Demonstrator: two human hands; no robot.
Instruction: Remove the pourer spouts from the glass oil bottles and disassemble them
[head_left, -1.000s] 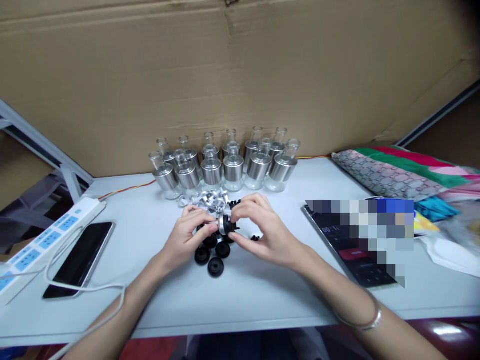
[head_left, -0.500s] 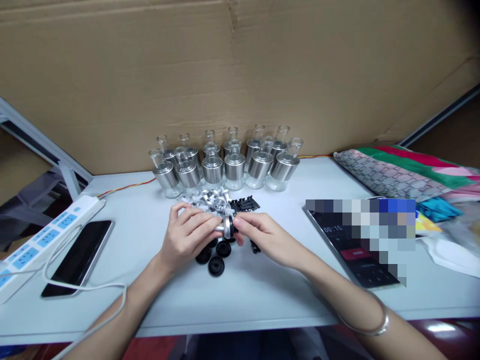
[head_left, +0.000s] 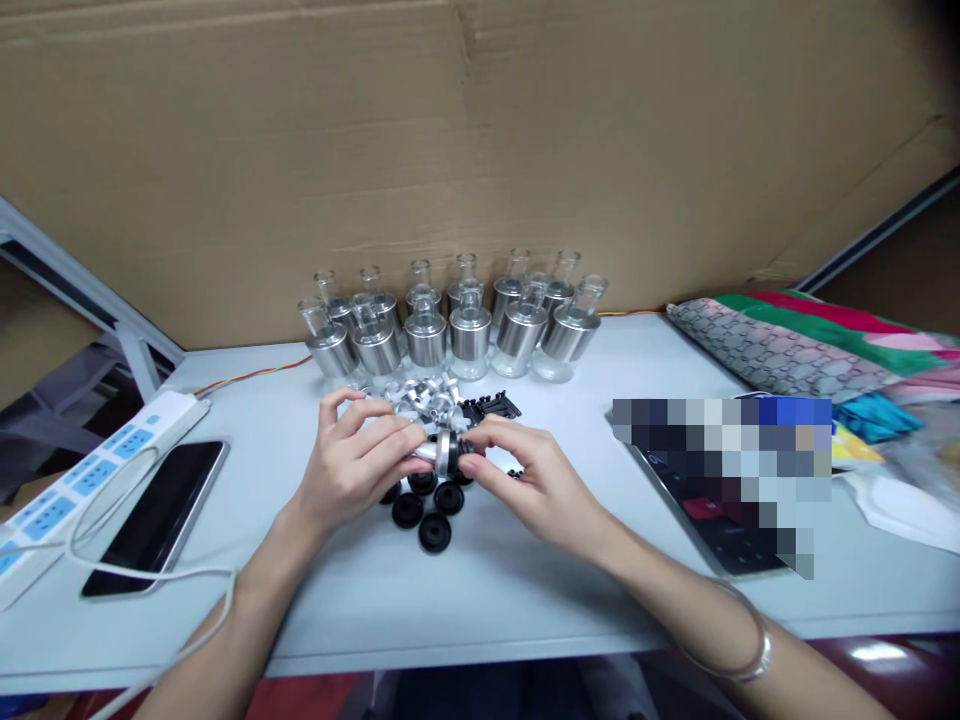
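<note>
My left hand is closed around the back of a silver metal cap, held sideways just over the table. The cap's other end has a black ribbed stopper, pinched between the thumb and fingers of my right hand. Below the hands lie several round black discs with raised rims. Just beyond them is a heap of small silver metal pieces. Thin black tube-like parts lie to its right, partly behind my right fingers.
Two rows of glass bottles with metal sleeves stand at the back against a cardboard wall. A power strip and a phone lie on the left. At right are a partly blurred tablet and a patterned bag.
Both hands and the silver cap have shifted slightly left. My right fingers have opened around the stopper, so more of its black ribbed end shows. The white cable has moved a little left.
</note>
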